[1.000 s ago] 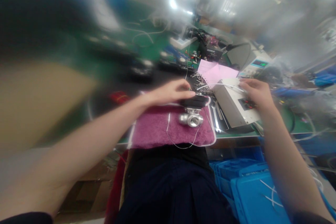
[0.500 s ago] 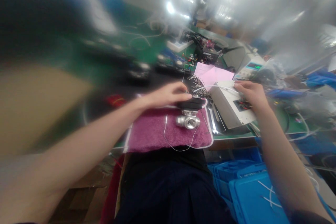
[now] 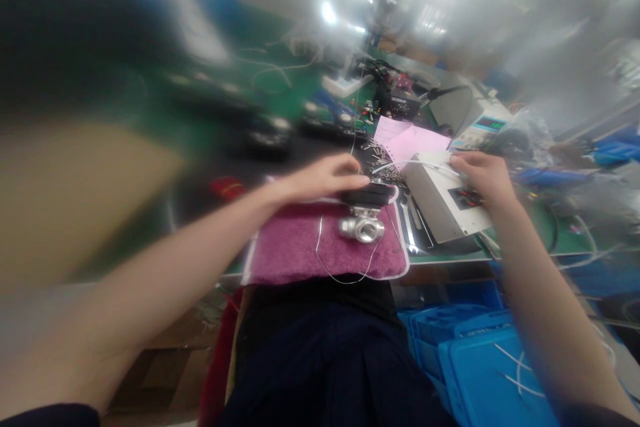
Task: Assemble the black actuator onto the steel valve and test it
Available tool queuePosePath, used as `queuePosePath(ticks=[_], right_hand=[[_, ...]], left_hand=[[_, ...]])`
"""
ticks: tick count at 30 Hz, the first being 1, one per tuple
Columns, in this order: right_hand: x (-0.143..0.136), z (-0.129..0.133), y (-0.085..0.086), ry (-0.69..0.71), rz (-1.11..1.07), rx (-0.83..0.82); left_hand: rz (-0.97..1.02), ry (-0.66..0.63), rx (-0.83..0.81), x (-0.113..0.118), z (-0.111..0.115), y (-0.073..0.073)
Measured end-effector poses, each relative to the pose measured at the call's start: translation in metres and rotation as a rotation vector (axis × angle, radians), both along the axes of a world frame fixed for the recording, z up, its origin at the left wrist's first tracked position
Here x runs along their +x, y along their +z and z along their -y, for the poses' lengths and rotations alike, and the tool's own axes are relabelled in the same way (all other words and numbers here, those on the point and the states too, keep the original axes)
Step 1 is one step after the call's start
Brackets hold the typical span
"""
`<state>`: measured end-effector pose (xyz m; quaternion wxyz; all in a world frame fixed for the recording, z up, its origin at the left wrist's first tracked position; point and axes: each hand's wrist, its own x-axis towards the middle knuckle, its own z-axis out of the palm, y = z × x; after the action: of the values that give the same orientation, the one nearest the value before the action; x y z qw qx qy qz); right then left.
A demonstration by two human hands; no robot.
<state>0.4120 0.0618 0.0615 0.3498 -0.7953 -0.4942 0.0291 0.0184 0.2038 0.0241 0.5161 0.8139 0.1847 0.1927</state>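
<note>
On the pink towel [image 3: 280, 247] stands a ball valve with a bright metal body [image 3: 364, 229] and a black actuator [image 3: 369, 196] on top. My left hand [image 3: 334, 177] is at the top of the actuator, fingers bent behind it and thumb laid across. A pale box [image 3: 434, 203] with red and black parts in its panel sits right of the towel. Bent over its top is my right hand [image 3: 484, 177], fingertips at the far edge and some fingers hidden. A white cable [image 3: 417, 163] arches between the actuator's side and the box.
Wrenches [image 3: 409, 225] lie between towel and box. Loose screws [image 3: 377, 155] and pink papers [image 3: 411, 140] are behind. A meter with a green display [image 3: 487, 125] stands at the back right. Blue crates [image 3: 480, 367] are below the bench. A thin wire [image 3: 330, 273] loops over the towel.
The whole view has shifted slightly, with things appearing a little further right. Both hands keep the same places on the actuator and the box.
</note>
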Motion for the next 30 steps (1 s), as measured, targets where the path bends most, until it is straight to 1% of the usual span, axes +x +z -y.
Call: queuePosePath(ticks=[8, 18, 19, 22, 23, 24, 27, 30], right_hand=[[-0.0041, 0.0020, 0.0000, -0.012, 0.024, 0.009], [-0.0008, 0.0022, -0.0022, -0.014, 0.018, 0.012], [-0.0003, 0.0023, -0.0027, -0.015, 0.018, 0.013], [0.0008, 0.0024, -0.0037, -0.020, 0.016, 0.009], [0.0010, 0.0024, -0.0039, -0.023, 0.015, 0.008], [0.0010, 0.0025, -0.0039, -0.025, 0.014, 0.006], [0.0005, 0.0027, -0.0035, -0.017, 0.013, 0.008], [-0.0014, 0.0034, -0.0018, -0.022, 0.007, -0.001]], left_hand=[[-0.002, -0.001, -0.007, -0.0006, 0.0009, 0.0013], [-0.005, 0.002, -0.015, -0.0003, 0.0010, 0.0013], [0.011, 0.000, -0.047, -0.0002, 0.0012, 0.0015], [0.074, -0.015, -0.223, -0.0002, 0.0016, 0.0018], [0.081, -0.016, -0.248, -0.0004, 0.0015, 0.0017], [0.077, -0.010, -0.241, -0.0007, 0.0013, 0.0013], [0.047, 0.007, -0.150, -0.0015, 0.0013, -0.0003], [0.073, 0.002, -0.175, -0.0020, 0.0052, 0.0008]])
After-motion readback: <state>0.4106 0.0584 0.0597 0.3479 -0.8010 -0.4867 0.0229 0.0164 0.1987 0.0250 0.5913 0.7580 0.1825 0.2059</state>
